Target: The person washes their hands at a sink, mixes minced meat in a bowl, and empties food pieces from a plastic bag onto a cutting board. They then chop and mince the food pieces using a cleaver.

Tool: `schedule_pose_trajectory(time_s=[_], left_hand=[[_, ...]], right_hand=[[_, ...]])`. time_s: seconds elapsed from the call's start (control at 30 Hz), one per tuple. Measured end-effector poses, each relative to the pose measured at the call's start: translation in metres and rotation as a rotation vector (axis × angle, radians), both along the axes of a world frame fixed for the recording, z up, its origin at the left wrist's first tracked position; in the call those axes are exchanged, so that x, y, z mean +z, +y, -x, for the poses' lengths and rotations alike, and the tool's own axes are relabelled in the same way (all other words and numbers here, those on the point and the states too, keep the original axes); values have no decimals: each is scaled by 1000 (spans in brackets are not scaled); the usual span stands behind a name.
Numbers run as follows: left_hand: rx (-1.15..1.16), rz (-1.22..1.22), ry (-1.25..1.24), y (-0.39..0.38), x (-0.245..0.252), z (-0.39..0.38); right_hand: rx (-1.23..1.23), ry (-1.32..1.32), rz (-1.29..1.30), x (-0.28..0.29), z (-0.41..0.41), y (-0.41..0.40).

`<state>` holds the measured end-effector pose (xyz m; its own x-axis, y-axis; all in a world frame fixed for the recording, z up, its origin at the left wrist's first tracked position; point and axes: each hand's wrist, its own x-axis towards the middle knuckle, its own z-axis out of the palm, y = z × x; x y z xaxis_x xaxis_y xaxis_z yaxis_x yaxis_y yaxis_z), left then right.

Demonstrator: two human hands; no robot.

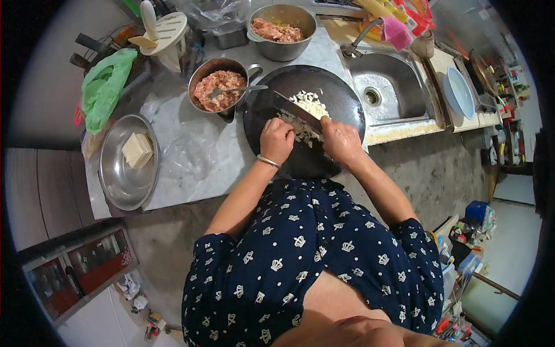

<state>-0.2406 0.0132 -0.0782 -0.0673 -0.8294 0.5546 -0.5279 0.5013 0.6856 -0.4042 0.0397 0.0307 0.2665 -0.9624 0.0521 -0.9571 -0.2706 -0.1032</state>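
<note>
My right hand (pixel 342 139) grips a cleaver (pixel 299 111), whose broad blade stands on edge over a round dark chopping board (pixel 342 89). Against the near side of the blade, my left hand (pixel 276 138) rests with curled fingers among chopped pale pieces (pixel 306 132); whether it pinches any is hidden. A heap of finely diced white food (pixel 310 104) lies beyond the blade. Left of the board stands a metal jug (pixel 195 93) of minced meat (pixel 220 89), with a spoon (pixel 243 89) lying in it.
A metal pot (pixel 282 51) with more mince stands behind the board. At far left, a steel bowl (pixel 125 186) holds stacked dough wrappers (pixel 138 150). Clear plastic film (pixel 182 147) covers part of the marble counter. The steel sink (pixel 386 82) and a light-blue basin (pixel 458 93) are to the right.
</note>
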Motion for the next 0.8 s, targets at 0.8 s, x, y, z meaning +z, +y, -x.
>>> schedule_pose_trajectory(time_s=[0.8], left_hand=[[65, -16, -72, 19, 10, -4]], right_hand=[[35, 13, -9, -1, -4, 0]])
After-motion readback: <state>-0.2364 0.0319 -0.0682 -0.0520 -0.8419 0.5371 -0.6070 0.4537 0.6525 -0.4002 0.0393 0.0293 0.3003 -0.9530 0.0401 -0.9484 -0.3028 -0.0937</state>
